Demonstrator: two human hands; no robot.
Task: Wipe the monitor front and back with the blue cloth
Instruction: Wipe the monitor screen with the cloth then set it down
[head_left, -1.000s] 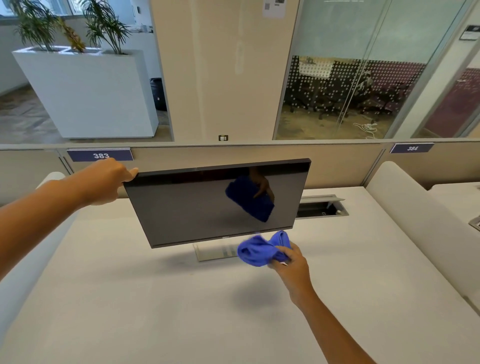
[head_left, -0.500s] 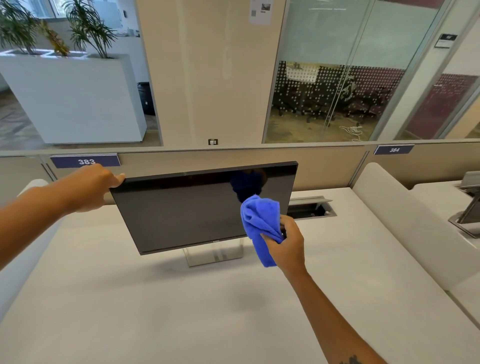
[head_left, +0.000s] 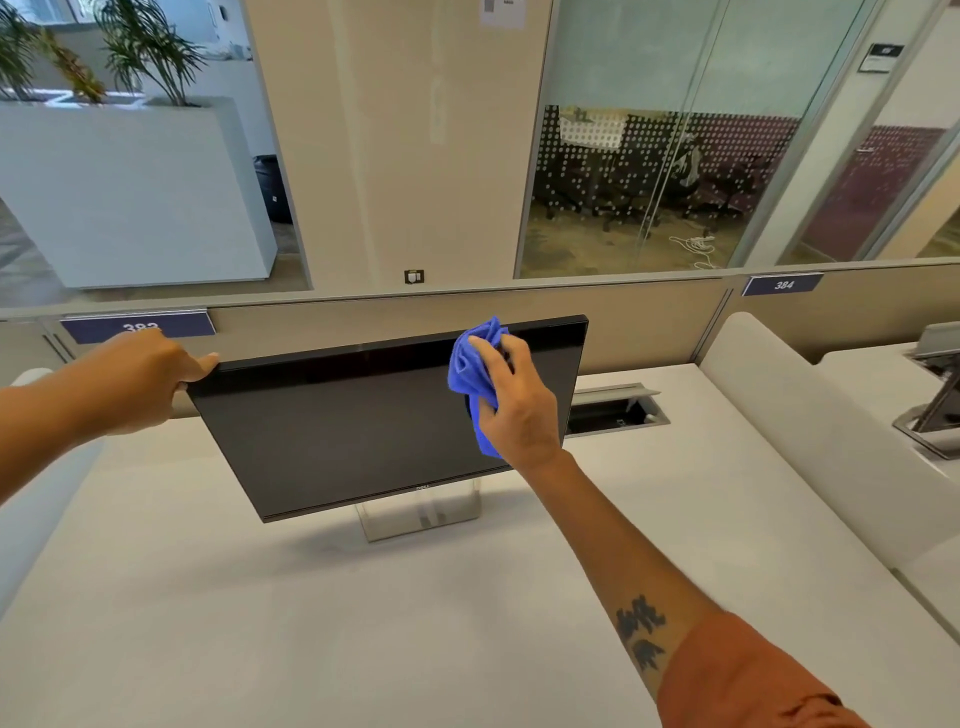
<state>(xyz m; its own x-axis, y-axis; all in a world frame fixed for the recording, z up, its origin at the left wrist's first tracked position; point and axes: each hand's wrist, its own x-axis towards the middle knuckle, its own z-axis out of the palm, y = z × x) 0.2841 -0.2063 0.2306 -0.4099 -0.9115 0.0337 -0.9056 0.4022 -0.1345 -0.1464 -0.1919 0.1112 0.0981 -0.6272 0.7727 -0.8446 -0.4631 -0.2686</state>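
A black monitor (head_left: 343, 431) with a dark screen stands tilted on a clear-and-silver stand (head_left: 421, 514) in the middle of the white desk (head_left: 363, 623). My left hand (head_left: 140, 379) grips the monitor's upper left corner. My right hand (head_left: 514, 400) holds a bunched blue cloth (head_left: 472, 364) against the upper right part of the screen, near the top edge. The back of the monitor is hidden.
A cable hatch (head_left: 613, 410) lies open in the desk right of the monitor. A beige partition (head_left: 363, 322) with labels 383 and 384 runs behind. A padded divider (head_left: 810, 426) borders the right side; another stand (head_left: 935, 410) sits beyond it.
My right hand has lifted the blue cloth from below the monitor's lower edge up onto the upper right of the screen. My left hand has kept its grip on the corner.
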